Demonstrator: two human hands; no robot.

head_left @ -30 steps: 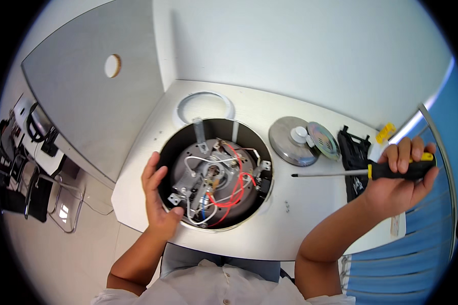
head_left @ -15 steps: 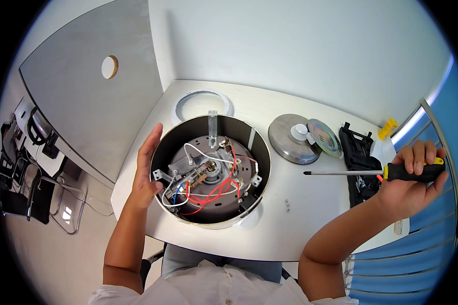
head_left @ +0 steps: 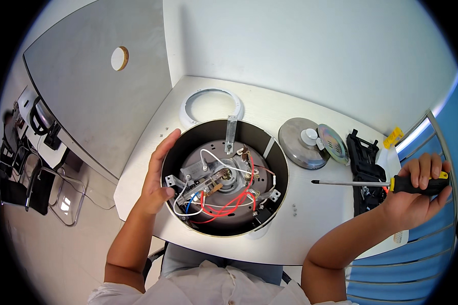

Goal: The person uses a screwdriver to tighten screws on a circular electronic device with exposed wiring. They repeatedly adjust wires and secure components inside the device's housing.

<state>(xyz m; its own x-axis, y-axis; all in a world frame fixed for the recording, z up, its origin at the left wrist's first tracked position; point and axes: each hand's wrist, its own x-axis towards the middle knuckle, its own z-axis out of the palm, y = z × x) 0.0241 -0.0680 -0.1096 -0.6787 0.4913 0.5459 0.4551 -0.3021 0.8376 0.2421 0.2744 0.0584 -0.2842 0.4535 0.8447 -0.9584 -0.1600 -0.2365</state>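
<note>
Your right hand has its fingers clamped round the handle of a long-shafted screwdriver with a black and yellow grip. Your left hand has its fingers spread apart from the thumb, set along the left side of a round, dark-walled metal housing; the thumb lies at the rim, though you cannot tell how firmly it presses.

The relation that counts is this: the housing lies to the left of your right hand, and the screwdriver's long axis runs nearly level across your view, its tip aimed left toward the housing's right wall but short of it. How high the tip stands above the pale, wood-grained tabletop is hard to judge. Your left hand is much the nearer one to the housing.

Inside the housing you have loose red wires, white ones and a blue one, and an upright flat metal strip at the far wall. Just beyond it lies a white plastic ring. To its right sit a grey domed metal lid with a white knob, a shiny translucent disc against that lid, and an open black tool case. Small metal screws lie between the housing and your right forearm.
</note>
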